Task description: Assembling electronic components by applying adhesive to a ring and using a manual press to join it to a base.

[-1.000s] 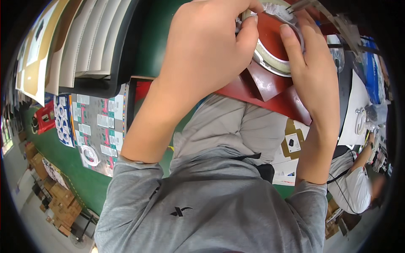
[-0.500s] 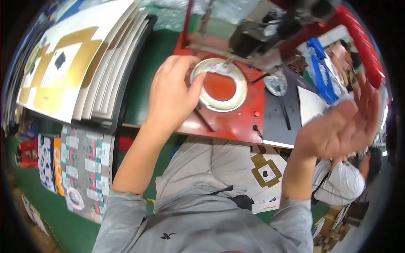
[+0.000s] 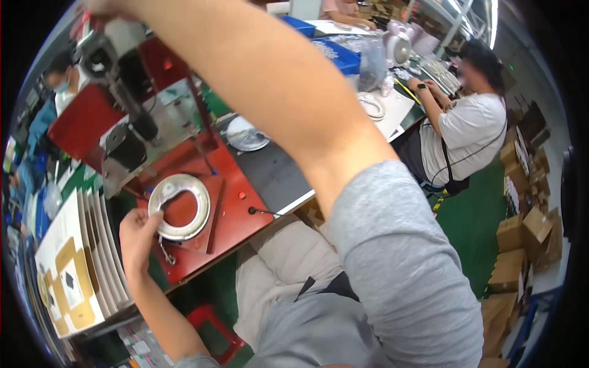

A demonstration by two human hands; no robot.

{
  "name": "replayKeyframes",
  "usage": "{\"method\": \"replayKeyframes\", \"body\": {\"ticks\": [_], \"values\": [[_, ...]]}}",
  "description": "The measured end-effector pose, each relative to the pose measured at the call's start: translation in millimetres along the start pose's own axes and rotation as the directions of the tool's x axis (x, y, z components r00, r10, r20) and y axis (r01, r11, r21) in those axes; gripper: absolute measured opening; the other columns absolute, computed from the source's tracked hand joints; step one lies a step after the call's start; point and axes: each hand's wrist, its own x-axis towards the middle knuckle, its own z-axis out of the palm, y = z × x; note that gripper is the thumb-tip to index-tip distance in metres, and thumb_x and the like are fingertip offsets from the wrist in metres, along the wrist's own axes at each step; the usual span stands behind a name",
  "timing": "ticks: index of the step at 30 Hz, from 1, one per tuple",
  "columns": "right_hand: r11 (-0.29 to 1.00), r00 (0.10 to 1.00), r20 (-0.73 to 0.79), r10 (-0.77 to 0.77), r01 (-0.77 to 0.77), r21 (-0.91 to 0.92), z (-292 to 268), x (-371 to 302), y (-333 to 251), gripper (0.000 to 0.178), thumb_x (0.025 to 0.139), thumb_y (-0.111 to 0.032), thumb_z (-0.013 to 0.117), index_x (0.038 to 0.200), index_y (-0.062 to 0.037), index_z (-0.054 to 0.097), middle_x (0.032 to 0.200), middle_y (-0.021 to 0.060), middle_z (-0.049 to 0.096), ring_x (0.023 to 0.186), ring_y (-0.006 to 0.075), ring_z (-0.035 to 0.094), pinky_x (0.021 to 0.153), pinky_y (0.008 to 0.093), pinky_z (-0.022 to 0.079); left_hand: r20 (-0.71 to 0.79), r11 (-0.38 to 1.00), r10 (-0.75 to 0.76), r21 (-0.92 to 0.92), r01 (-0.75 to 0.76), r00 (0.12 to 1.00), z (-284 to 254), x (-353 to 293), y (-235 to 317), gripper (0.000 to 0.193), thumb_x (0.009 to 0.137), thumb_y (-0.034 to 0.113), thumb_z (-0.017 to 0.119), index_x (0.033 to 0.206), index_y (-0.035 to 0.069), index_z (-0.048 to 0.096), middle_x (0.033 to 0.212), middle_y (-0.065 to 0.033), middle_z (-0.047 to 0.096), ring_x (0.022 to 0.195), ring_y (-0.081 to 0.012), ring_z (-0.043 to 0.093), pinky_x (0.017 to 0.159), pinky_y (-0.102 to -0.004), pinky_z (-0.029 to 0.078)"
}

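Note:
A white ring-shaped part (image 3: 202, 208) with a round opening lies on the red base plate (image 3: 230, 227) of a bench press. My left hand (image 3: 138, 236) pinches the ring's left rim, its thumb on top and the other fingers partly hidden. Stretched across the upper view, my right arm reaches the top of the press (image 3: 110, 73). There my right hand (image 3: 109, 7), partly cut off by the picture's edge, is closed at a red handle (image 3: 80, 27). The press's dark cylinder and clear plate stand above and behind the ring.
Upright cardboard sheets (image 3: 92, 245) stand left of the press. A plastic-wrapped round part (image 3: 246, 134) lies on the dark mat beyond it. At right, a person in white (image 3: 472, 116) works at a table with blue bins (image 3: 337, 55). Cardboard boxes (image 3: 512, 236) line the far right.
The view has turned, shifting the press leftward. My right hand has risen from the right side to the top of the press. My left hand stays at the ring.

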Motion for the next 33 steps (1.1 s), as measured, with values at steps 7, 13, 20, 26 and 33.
{"method": "replayKeyframes", "body": {"ticks": [7,13,20,26,33], "values": [[0.613,0.954,-0.251,-0.163,-0.101,-0.783,-5.3,-98.6,-20.5,0.031,0.097,-0.031,0.057,0.091,-0.0115,0.081,0.078,0.0055,0.077,0.083,0.0224,0.075,0.074,0.0358,0.059,0.135,0.783,0.119,-0.622,-0.010,0.984,13.0,-80.2,-23.9,0.032,0.095,0.021,0.073,0.118,0.000,0.063,0.090,0.0013,0.065,0.060,-0.0023,0.051,0.049,-0.0178,0.034],[0.868,0.985,-0.147,-0.088,0.003,-0.496,19.0,-375.5,-23.3,0.019,0.097,-0.025,0.068,0.095,-0.0061,0.069,0.073,0.0141,0.068,0.069,0.0338,0.069,0.062,0.0414,0.053,0.070,0.622,0.213,-0.779,-0.080,0.975,71.8,-133.3,-11.3,0.049,0.091,0.025,0.080,0.124,-0.004,0.057,0.105,-0.0086,0.066,0.089,-0.0128,0.063,0.075,-0.0227,0.049],[0.651,0.614,-0.237,0.753,-0.642,0.404,12.1,-511.0,-33.7,0.031,0.108,-0.030,0.059,0.129,-0.0057,0.057,0.090,-0.0006,0.062,0.060,0.0048,0.054,0.050,0.0216,0.043,0.217,0.613,0.219,-0.789,0.039,0.951,177.6,-141.7,51.2,0.033,0.099,0.007,0.071,0.127,-0.001,0.055,0.107,-0.0060,0.067,0.082,-0.0082,0.061,0.071,-0.0220,0.050],[0.731,0.391,-0.633,0.668,-0.505,0.459,-115.2,-514.7,-5.4,0.033,0.109,-0.034,0.053,0.115,-0.0027,0.064,0.081,0.0006,0.061,0.057,0.0062,0.044,0.050,0.0233,0.031,0.456,0.847,0.341,-0.528,-0.059,0.822,189.6,-129.3,68.3,0.021,0.104,0.007,0.063,0.122,-0.004,0.065,0.101,-0.0039,0.067,0.082,-0.0061,0.057,0.074,-0.0212,0.047],[0.657,0.056,-0.783,0.619,-0.584,0.478,-242.1,-510.5,98.4,0.036,0.107,-0.027,0.048,0.113,0.0069,0.056,0.089,0.0175,0.069,0.065,0.0175,0.065,0.052,0.0300,0.045,0.516,0.934,0.211,-0.356,-0.017,0.830,182.8,-168.2,5.7,0.013,0.101,0.008,0.069,0.109,-0.003,0.070,0.092,-0.0032,0.071,0.076,-0.0049,0.060,0.066,-0.0209,0.048]]}}
